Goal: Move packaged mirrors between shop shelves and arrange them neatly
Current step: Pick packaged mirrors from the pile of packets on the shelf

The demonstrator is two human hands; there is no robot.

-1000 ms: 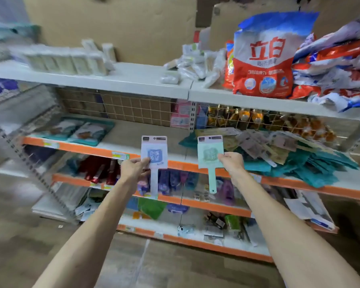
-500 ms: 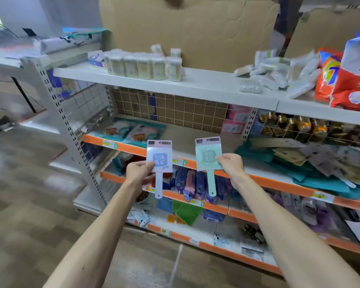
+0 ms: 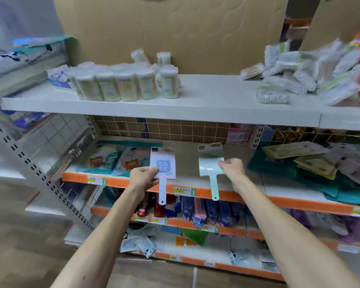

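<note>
Head view: two bare forearms reach toward a shop shelving unit, each hand holding one packaged mirror.
Left hand [image 3: 143, 177]: closed in a grip on the lower left corner of a white packaged hand mirror with a blue label [image 3: 163, 165], thumb on the front.
Right hand [image 3: 233, 170]: fingers curled, pinching the right edge of a mint-green packaged hand mirror [image 3: 210, 166].
White mirror: upright, handle pointing down past the shelf's front rim.
Green mirror: upright just to the right of the white one and apart from it, handle also hanging down over the rim.
Place: both mirrors are in front of the bare middle stretch of the orange-edged second shelf [image 3: 121, 182]; whether either touches the board cannot be told.
Left of that stretch: flat teal packets with a small bear picture [image 3: 110, 162] lie on the same shelf.
Right of it: a loose heap of teal and yellowish flat packets [image 3: 303, 163].
White top shelf [image 3: 195, 106]: a row of clear cotton-swab tubs [image 3: 123, 86] stands at its left.
Behind: brown cardboard sheet [image 3: 175, 28].
</note>
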